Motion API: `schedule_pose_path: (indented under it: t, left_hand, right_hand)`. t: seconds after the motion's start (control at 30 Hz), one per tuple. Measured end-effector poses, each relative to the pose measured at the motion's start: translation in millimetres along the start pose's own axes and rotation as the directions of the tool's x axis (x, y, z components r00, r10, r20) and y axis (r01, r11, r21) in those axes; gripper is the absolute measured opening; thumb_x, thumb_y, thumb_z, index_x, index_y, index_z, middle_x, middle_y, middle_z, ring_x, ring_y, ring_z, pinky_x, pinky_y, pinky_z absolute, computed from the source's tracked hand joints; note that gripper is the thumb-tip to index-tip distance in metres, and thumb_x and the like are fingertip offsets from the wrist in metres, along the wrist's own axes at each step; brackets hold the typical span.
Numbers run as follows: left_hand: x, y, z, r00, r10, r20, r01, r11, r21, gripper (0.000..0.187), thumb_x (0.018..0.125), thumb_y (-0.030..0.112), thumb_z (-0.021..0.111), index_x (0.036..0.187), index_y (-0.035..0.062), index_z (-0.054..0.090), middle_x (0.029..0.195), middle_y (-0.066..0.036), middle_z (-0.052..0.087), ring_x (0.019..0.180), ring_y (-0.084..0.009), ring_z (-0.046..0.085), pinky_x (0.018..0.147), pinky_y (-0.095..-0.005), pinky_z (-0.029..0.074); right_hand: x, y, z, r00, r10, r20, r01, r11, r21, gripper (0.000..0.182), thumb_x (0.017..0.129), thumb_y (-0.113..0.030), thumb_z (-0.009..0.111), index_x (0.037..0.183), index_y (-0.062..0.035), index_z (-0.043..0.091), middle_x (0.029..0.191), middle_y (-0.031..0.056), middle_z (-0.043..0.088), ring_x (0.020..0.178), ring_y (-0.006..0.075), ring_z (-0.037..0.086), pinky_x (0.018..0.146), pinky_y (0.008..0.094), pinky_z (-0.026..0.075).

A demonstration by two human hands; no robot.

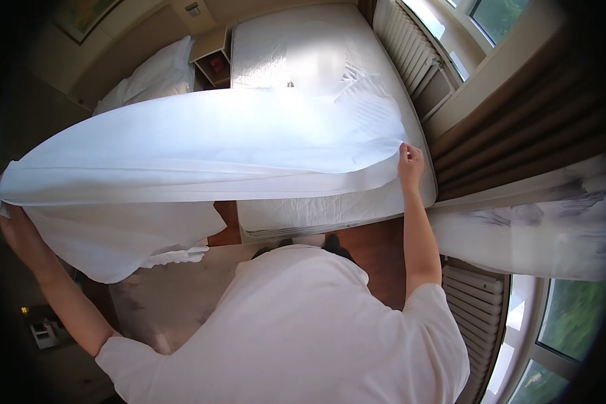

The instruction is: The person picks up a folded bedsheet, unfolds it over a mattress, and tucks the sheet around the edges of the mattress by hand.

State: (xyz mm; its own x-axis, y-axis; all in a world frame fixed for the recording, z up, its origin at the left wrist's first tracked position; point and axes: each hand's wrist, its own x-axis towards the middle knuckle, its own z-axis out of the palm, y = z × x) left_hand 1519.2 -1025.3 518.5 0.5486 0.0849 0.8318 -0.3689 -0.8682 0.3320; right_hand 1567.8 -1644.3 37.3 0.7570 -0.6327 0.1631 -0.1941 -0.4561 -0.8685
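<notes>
A wide white bed sheet [202, 135] is stretched between my two hands, sagging in folds. My right hand [411, 161] pinches its edge above the right side of the mattress [283, 214]. Far out to the left, my left hand [4, 192] is closed on the other end, its fingers partly hidden by cloth and the dark view edge. Part of the sheet rests on the quilted mattress, rumpled near its right side. More white cloth [128, 236] hangs below the stretched part at left, down towards the floor.
Beyond the sheet, a wooden nightstand [212, 50] stands beside the mattress, with white bedding [158, 71] to its left. Radiators [411, 50] and windows line the right wall. A brown curtain [518, 128] and a sheer curtain [539, 215] hang close on my right.
</notes>
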Motion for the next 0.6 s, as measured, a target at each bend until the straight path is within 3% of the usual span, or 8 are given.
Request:
schedule_pose_path:
  t: [0.17,0.23,0.3,0.4,0.5,0.6]
  left_hand:
    - [19.1,24.6,19.4,0.997,0.043,0.060,-0.044,0.999,0.028,0.032,0.106,0.026,0.050,0.122,0.0001,0.059,0.116,-0.007,0.063,0.107,-0.0165,0.060,0.096,-0.0312,0.046]
    - [25.3,29.4,26.9,0.995,0.043,0.086,-0.046,0.998,0.032,0.032,0.106,0.027,0.050,0.122,0.0001,0.059,0.116,-0.007,0.063,0.108,-0.0166,0.060,0.096,-0.0313,0.046]
    - [30.1,31.6,31.3,0.994,0.032,0.100,-0.036,0.999,0.031,0.033,0.106,0.027,0.050,0.122,0.0000,0.059,0.116,-0.007,0.063,0.108,-0.0167,0.060,0.096,-0.0313,0.046]
    - [37.6,32.0,33.7,0.993,0.010,0.121,-0.014,0.999,0.030,0.033,0.106,0.028,0.050,0.122,0.0000,0.059,0.117,-0.007,0.063,0.108,-0.0168,0.060,0.096,-0.0314,0.046]
    - [43.6,27.7,31.2,0.990,-0.029,0.136,0.027,0.999,0.019,0.034,0.106,0.028,0.050,0.123,-0.0001,0.059,0.117,-0.007,0.063,0.108,-0.0170,0.060,0.096,-0.0315,0.046]
    - [45.0,14.1,24.8,0.983,-0.081,0.166,0.085,0.996,-0.016,0.034,0.106,0.029,0.050,0.123,-0.0001,0.058,0.117,-0.007,0.063,0.108,-0.0172,0.060,0.096,-0.0316,0.046]
  right_hand:
    - [-32.5,42.5,42.8,0.896,-0.351,0.271,0.356,0.934,0.029,0.028,0.080,-0.012,0.068,0.108,-0.0070,0.070,0.109,0.0125,0.070,0.106,0.0333,0.061,0.092,0.0414,0.049]
    - [-55.2,47.3,41.4,0.759,-0.368,0.537,0.377,0.921,0.099,0.047,0.073,-0.009,0.069,0.121,-0.0118,0.065,0.110,0.0085,0.068,0.117,0.0322,0.057,0.099,0.0439,0.044]
    - [-82.2,39.9,35.9,0.612,-0.297,0.733,0.506,0.859,-0.074,0.062,0.068,-0.010,0.072,0.129,-0.0156,0.059,0.116,0.0077,0.065,0.122,0.0311,0.053,0.102,0.0479,0.042]
    - [-123.2,43.7,42.2,0.620,-0.366,0.694,0.561,0.825,-0.066,0.065,0.069,-0.010,0.073,0.131,-0.0169,0.056,0.121,0.0084,0.062,0.126,0.0309,0.050,0.103,0.0517,0.039]
    - [-141.1,56.0,81.9,0.833,-0.281,0.476,0.417,0.885,-0.207,0.056,0.073,-0.013,0.073,0.127,-0.0156,0.061,0.123,0.0118,0.061,0.124,0.0335,0.052,0.102,0.0503,0.041]
    - [-127.0,95.5,132.9,0.958,-0.107,0.266,0.193,0.927,-0.322,0.044,0.076,-0.014,0.072,0.119,-0.0125,0.065,0.119,0.0154,0.065,0.117,0.0350,0.058,0.097,0.0476,0.045]
